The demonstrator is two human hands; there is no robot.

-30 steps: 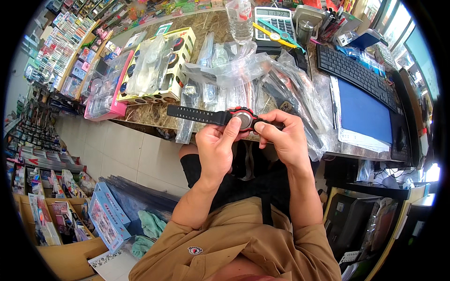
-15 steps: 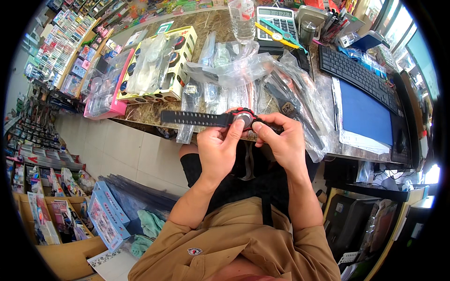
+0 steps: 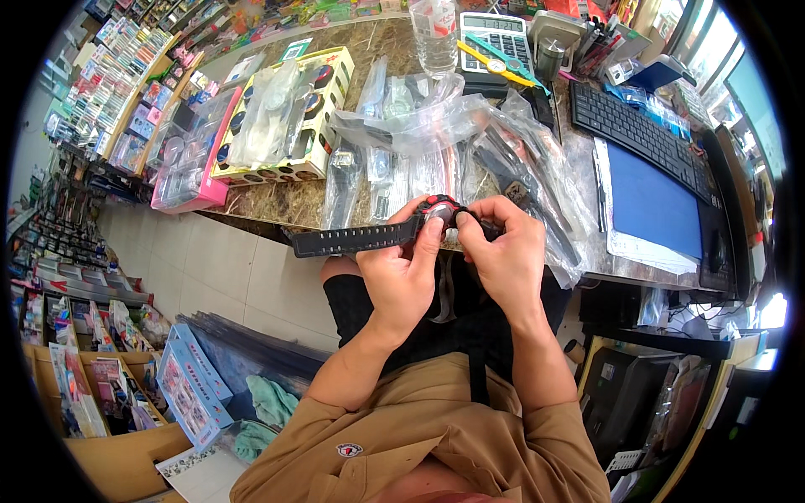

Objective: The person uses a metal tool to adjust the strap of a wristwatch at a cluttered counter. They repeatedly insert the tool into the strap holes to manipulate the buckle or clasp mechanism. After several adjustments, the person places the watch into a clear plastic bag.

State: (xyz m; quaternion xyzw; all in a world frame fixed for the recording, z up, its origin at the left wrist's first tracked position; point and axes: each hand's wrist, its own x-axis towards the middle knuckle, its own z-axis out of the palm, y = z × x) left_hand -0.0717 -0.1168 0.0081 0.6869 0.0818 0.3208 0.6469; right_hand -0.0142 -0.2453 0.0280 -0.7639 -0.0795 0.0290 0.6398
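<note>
Between my two hands is a wristwatch (image 3: 438,208) with a black and red case and a black strap, its metal back facing me. My left hand (image 3: 401,277) grips the case, thumb pressed on the metal back. One long strap half with rows of holes (image 3: 340,241) sticks out to the left past that hand. My right hand (image 3: 509,251) pinches the right side of the case where the other strap half joins; that part is mostly covered by my fingers. Just beyond lie several watches in clear plastic sleeves (image 3: 511,180) on the stone-patterned table (image 3: 272,204).
At the left stand a yellow box of watches (image 3: 334,101) and a pink-edged clear case (image 3: 216,194). Farther back are a water bottle (image 3: 433,42), a calculator (image 3: 495,35) and a yellow watch (image 3: 503,69). A keyboard (image 3: 641,134) and a blue pad (image 3: 654,201) lie right.
The watch has turned a little, so its free strap half now slants down to the left instead of lying level. My left hand has shifted slightly right; both hands keep their hold.
</note>
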